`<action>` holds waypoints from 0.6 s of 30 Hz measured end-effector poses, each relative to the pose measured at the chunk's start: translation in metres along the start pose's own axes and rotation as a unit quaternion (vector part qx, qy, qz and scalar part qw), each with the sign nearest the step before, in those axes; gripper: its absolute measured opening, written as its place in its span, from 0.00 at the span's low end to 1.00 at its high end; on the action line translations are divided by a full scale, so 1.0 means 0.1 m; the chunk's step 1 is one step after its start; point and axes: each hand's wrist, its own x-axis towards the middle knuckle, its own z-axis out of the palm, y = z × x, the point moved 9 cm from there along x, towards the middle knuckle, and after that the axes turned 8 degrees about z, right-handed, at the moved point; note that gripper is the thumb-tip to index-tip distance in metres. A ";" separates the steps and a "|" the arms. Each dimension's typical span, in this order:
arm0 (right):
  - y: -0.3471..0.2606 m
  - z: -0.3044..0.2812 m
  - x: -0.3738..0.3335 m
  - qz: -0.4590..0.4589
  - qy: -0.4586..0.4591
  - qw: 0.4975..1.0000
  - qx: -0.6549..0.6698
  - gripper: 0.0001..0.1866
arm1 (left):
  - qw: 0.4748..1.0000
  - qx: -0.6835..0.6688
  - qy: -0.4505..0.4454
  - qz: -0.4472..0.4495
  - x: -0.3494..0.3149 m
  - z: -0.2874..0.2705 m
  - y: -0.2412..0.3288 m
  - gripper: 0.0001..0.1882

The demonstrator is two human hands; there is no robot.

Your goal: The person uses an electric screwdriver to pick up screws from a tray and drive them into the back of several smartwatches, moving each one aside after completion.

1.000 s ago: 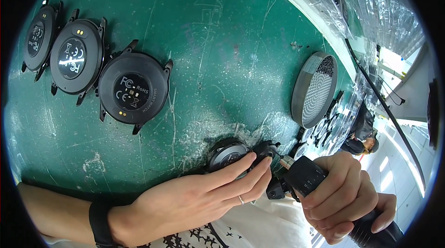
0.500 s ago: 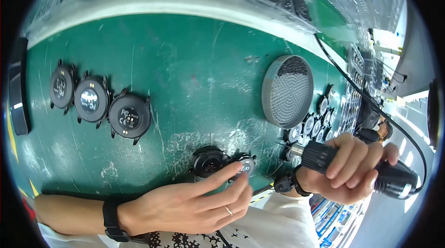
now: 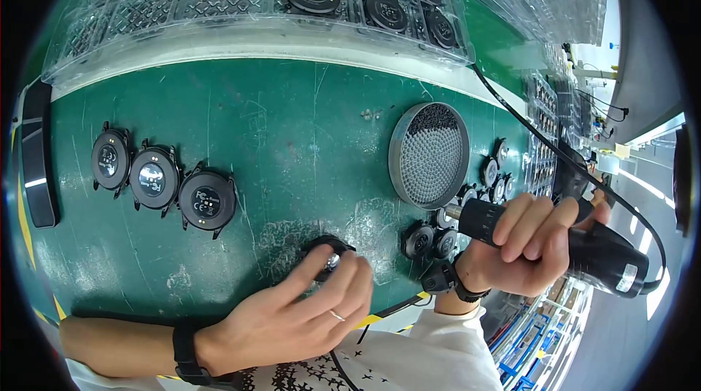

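In my right hand is a black electric screwdriver, fingers wrapped round its body and the metal tip end pointing left over the small watches. My left hand reaches over the front of the green bench, its fingertips curled down on a black watch case. A shiny round bit shows between those fingers; the rest is covered by the hand. Two dark round watch cases lie just left of the screwdriver tip. Beyond the tip stands a round grey dish holding many small dark pieces, bunched at its far side.
Three black watch cases lie back up at the left, beside a dark glossy bar. Clear plastic trays with more cases line the far side. Several small watches sit right of the dish. The screwdriver's cable arches along the right.
My left hand has drawn left onto the black watch case, its fingers now more bent. The shiny round watch piece beside that case no longer shows there. The view has shifted, showing more of the trays.
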 end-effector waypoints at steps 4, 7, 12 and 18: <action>0.10 -0.03 0.01 0.015 -0.028 0.999 0.012 0.19 | 1.000 -0.021 -0.002 0.003 -0.01 0.02 -0.04 0.12; 0.16 -0.01 -0.01 0.029 -0.035 0.999 -0.012 0.20 | 0.999 -0.029 0.021 0.023 -0.02 0.04 -0.03 0.12; 0.19 -0.02 -0.02 0.025 -0.039 0.999 -0.011 0.20 | 0.996 -0.063 0.002 0.059 -0.01 0.03 0.02 0.10; 0.19 -0.01 -0.01 0.025 -0.046 0.999 -0.013 0.19 | 0.998 -0.050 0.024 0.000 -0.01 0.00 -0.05 0.13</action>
